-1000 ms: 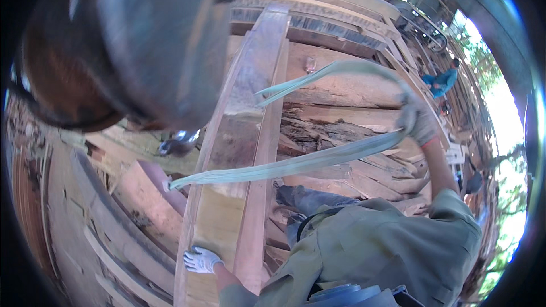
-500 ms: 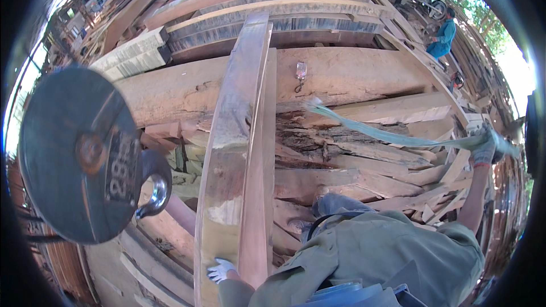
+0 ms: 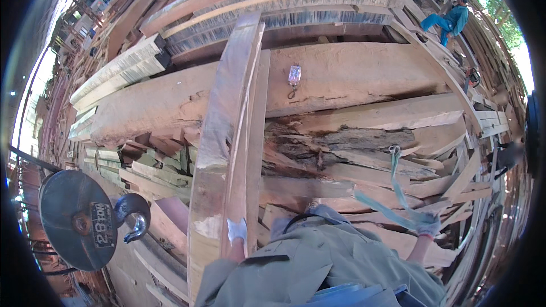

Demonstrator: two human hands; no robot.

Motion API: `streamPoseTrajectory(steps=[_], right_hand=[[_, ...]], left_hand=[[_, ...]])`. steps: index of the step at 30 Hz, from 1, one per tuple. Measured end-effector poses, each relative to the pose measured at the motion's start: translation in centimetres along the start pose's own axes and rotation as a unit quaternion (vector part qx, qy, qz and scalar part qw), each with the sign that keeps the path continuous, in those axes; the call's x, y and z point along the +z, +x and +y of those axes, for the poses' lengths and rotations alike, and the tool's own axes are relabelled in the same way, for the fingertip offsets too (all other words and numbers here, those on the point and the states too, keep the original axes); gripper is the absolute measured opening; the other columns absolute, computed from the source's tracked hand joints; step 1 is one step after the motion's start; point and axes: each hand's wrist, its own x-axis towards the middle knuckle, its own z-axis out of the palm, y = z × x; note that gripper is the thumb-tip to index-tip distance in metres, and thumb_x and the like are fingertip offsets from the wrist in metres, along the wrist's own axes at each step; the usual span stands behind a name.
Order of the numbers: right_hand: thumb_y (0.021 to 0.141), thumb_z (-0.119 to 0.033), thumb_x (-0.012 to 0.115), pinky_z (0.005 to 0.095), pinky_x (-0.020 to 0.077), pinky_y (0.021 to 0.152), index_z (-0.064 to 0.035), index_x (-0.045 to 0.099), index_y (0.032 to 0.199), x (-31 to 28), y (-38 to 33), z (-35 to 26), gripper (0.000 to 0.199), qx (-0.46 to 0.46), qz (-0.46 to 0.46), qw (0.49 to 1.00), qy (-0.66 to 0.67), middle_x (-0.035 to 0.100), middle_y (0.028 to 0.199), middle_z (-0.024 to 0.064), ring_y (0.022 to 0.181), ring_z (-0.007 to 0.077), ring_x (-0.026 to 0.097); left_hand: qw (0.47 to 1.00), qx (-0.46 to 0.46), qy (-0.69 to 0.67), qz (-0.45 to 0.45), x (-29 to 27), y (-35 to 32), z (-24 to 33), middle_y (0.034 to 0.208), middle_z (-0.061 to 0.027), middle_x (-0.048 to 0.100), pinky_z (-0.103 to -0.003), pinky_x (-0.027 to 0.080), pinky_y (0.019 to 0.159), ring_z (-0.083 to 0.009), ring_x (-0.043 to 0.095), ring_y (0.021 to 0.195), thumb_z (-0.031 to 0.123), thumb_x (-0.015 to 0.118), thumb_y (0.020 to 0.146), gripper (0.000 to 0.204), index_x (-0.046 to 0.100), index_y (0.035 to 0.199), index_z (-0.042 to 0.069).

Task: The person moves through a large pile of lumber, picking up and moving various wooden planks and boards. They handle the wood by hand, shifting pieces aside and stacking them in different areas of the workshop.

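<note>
the hook (image 3: 133, 216) swung lower; my left hand (image 3: 237, 230) rests flat on the plank (image 3: 222, 136), my right hand (image 3: 427, 225) has its fingers closed on the strap (image 3: 398, 193).

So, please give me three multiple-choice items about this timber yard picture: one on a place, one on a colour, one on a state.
1. Where is the crane hook?
A. lower left, beside the round block
B. upper right, near the seated person
C. centre, on the big log

2. What colour is the strap at the right hand?
A. red
B. pale green
C. black

3. What is the left hand doing?
A. hanging free in the air
B. resting on the long upright plank
C. gripping the hook

Answers:
1 A, the hook hangs at the grey round block at lower left.
2 B, the strap is pale green.
3 B, the gloved hand lies against the plank's lower end.
</note>
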Motion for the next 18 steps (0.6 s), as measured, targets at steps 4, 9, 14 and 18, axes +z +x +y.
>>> streamPoseTrajectory(steps=[4,9,14,18], right_hand=[[0.093,-0.036,0.049,0.0425,0.047,0.078,-0.0083,0.062,0.082,-1.0,-2.8,-0.6,0.033,0.045,-0.054,0.996,-0.055,0.063,0.071,0.0035,0.07,0.0221,0.059],[0.093,-0.038,0.052,0.0399,0.047,0.074,-0.0082,0.062,0.094,-0.6,-5.1,-3.7,0.032,0.076,-0.039,0.995,-0.056,0.063,0.07,-0.0004,0.065,0.0181,0.059],[0.093,-0.036,0.056,0.0379,0.0479,0.072,-0.0093,0.065,0.092,-0.6,-8.7,-4.7,0.028,0.064,0.023,0.989,-0.13,0.064,0.069,-0.0008,0.061,0.0159,0.059],[0.092,-0.035,0.057,0.0409,0.0473,0.068,-0.0121,0.063,0.092,-1.5,-10.1,-2.6,0.024,0.076,0.069,0.98,-0.169,0.06,0.065,-0.0023,0.056,0.016,0.057]], left_hand=[[0.999,0.042,-0.015,-0.026,-1.5,2.6,8.8,0.132,-0.0273,0.049,-0.046,0.039,0.101,-0.0415,0.049,0.12,0.044,0.053,0.087,0.079,0.022,0.145,-0.001],[0.978,0.203,-0.013,-0.053,2.0,6.6,14.0,0.131,-0.0249,0.051,-0.044,0.04,0.102,-0.0387,0.05,0.12,0.043,0.055,0.087,0.07,0.036,0.14,0.001],[0.97,0.168,0.039,-0.169,8.2,6.7,16.8,0.13,-0.023,0.053,-0.042,0.04,0.102,-0.0363,0.051,0.121,0.043,0.056,0.086,0.066,0.042,0.137,0.004],[0.945,0.17,0.133,-0.245,10.1,5.5,20.3,0.126,-0.0218,0.056,-0.042,0.042,0.1,-0.0362,0.053,0.119,0.042,0.055,0.086,0.058,0.051,0.13,0.005]])
